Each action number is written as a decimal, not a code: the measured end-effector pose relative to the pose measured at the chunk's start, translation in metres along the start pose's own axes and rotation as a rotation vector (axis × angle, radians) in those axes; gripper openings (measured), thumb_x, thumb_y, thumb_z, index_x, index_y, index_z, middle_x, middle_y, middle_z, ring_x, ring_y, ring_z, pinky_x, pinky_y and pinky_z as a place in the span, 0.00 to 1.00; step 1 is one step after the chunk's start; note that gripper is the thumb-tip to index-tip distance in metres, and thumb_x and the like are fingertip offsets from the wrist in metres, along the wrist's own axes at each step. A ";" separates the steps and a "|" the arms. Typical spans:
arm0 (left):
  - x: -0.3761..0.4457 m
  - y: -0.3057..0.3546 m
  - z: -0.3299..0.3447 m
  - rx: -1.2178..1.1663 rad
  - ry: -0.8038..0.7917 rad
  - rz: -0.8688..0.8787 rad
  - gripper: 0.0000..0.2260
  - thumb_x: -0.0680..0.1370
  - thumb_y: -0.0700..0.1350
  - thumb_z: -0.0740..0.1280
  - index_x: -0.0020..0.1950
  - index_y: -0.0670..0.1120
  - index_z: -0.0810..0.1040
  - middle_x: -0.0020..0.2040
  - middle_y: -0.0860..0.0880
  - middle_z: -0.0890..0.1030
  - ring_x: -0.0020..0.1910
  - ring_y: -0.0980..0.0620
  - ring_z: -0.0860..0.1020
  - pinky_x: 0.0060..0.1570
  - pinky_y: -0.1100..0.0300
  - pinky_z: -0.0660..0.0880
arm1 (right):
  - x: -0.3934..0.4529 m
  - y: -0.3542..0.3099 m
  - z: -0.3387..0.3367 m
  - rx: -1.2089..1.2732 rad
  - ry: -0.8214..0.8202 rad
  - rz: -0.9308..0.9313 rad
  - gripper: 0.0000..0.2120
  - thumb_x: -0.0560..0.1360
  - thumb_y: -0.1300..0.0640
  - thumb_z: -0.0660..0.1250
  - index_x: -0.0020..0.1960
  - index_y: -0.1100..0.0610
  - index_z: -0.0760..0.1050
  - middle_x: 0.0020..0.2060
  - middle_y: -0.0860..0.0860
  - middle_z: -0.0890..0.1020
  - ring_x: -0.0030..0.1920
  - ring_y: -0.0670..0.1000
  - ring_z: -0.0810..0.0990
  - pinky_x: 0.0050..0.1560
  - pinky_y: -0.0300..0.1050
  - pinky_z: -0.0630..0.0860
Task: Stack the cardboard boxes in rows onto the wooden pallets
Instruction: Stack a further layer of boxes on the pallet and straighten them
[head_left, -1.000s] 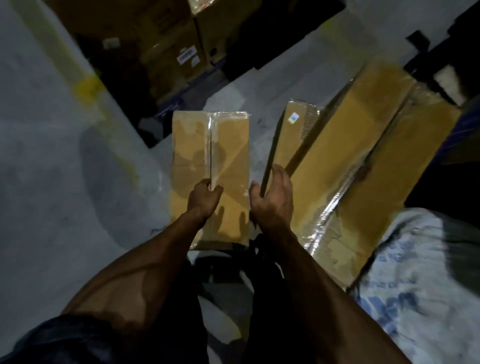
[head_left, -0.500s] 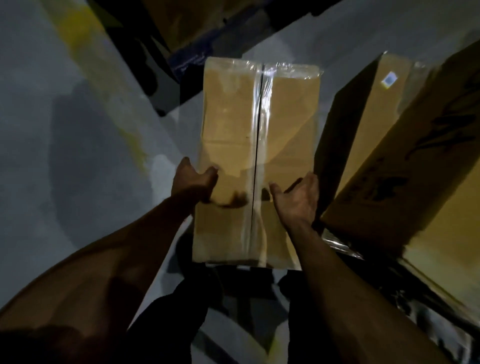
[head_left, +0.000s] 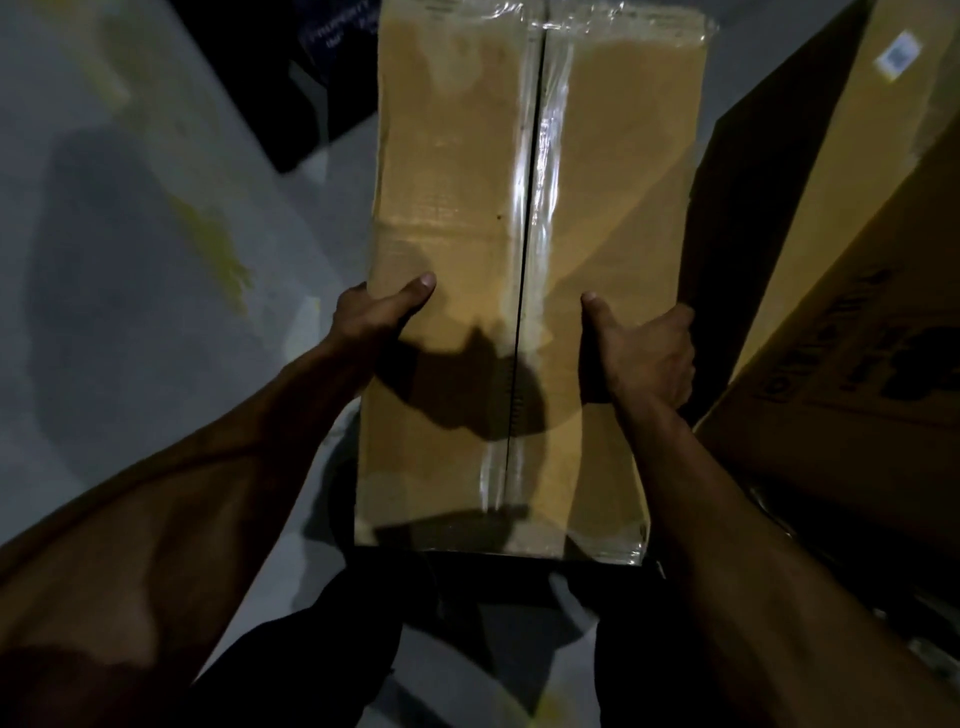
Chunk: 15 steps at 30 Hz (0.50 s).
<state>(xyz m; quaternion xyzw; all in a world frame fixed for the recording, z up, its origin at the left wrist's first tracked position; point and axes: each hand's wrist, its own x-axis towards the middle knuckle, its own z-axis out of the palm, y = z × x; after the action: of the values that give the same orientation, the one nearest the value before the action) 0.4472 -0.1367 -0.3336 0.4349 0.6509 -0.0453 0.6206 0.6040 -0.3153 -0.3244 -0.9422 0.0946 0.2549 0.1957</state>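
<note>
A long cardboard box (head_left: 457, 182) with clear tape down its centre seam fills the middle of the view, held up off the floor. My left hand (head_left: 374, 312) grips its left edge, thumb lying on the top face. My right hand (head_left: 644, 348) grips the right edge, thumb on top and fingers curled down the side. The fingers under the box are hidden. No wooden pallet shows in this dim view.
A large printed cardboard box (head_left: 857, 353) stands close on the right, and a narrower box with a white label (head_left: 852, 124) leans behind it. Grey concrete floor (head_left: 130, 260) with worn yellow paint lies to the left. A dark object (head_left: 322, 93) sits at the top.
The box has come up from the floor towards the camera and now looks much larger. Both hands slid from its near end to its two side edges.
</note>
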 end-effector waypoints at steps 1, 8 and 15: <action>0.000 0.000 -0.001 -0.011 0.003 0.001 0.35 0.73 0.57 0.76 0.74 0.43 0.69 0.60 0.49 0.76 0.56 0.48 0.75 0.55 0.56 0.72 | -0.001 0.000 -0.001 -0.004 -0.003 -0.005 0.42 0.68 0.32 0.72 0.71 0.57 0.65 0.68 0.57 0.74 0.67 0.62 0.73 0.63 0.54 0.70; -0.018 0.009 -0.023 -0.015 0.015 0.046 0.29 0.73 0.55 0.77 0.69 0.44 0.76 0.59 0.49 0.80 0.52 0.49 0.81 0.52 0.54 0.79 | -0.024 -0.003 -0.013 -0.016 -0.088 -0.032 0.44 0.68 0.32 0.72 0.72 0.57 0.63 0.68 0.56 0.73 0.67 0.62 0.73 0.64 0.56 0.70; -0.081 0.055 -0.053 0.025 0.037 0.126 0.08 0.75 0.46 0.76 0.47 0.45 0.80 0.39 0.52 0.82 0.29 0.61 0.82 0.27 0.69 0.76 | -0.086 -0.019 -0.072 0.028 -0.100 -0.083 0.44 0.68 0.31 0.72 0.70 0.59 0.63 0.67 0.57 0.73 0.66 0.62 0.73 0.62 0.54 0.71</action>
<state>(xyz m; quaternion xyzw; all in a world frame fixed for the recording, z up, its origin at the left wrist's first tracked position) 0.4281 -0.1122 -0.2267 0.4833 0.6331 -0.0063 0.6046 0.5683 -0.3214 -0.2168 -0.9286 0.0491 0.2918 0.2240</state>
